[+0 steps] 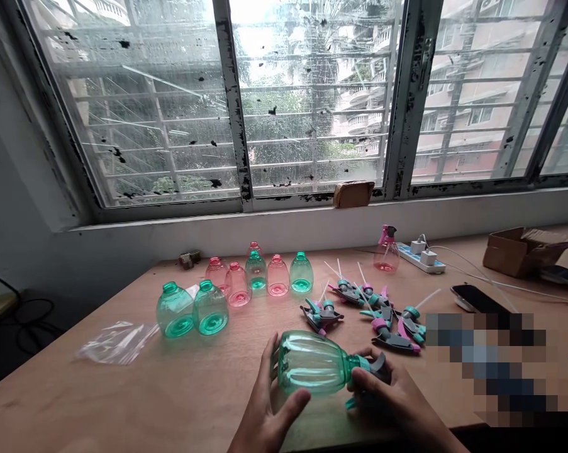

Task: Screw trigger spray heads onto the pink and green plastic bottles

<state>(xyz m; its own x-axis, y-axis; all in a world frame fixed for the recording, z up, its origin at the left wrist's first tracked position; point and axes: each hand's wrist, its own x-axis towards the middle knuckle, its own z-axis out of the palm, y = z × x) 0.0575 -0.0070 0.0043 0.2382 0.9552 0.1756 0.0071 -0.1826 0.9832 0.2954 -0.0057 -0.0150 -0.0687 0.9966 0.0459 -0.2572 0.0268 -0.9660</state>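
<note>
A clear green spray bottle (312, 362) lies sideways above the table's near edge, its base to the left and its neck to the right. My left hand (270, 402) cups the base, with fingers behind it and the thumb just below. At the neck, my right hand (390, 393) grips the grey and teal spray head (359, 363), which sits on the bottle's mouth. Beyond my hands lie several loose spray heads (382, 314) with white tubes, in grey, teal and pink. Green bottles (211, 308) and pink bottles (277, 277) without heads stand to the left.
A clear plastic bag (118, 341) lies at the left. Near the wall stand a pink spray bottle (386, 251) with its head on, a power strip (420, 257) and a cardboard box (522, 251). A black phone (482, 302) rests at the right, beside a pixelated patch.
</note>
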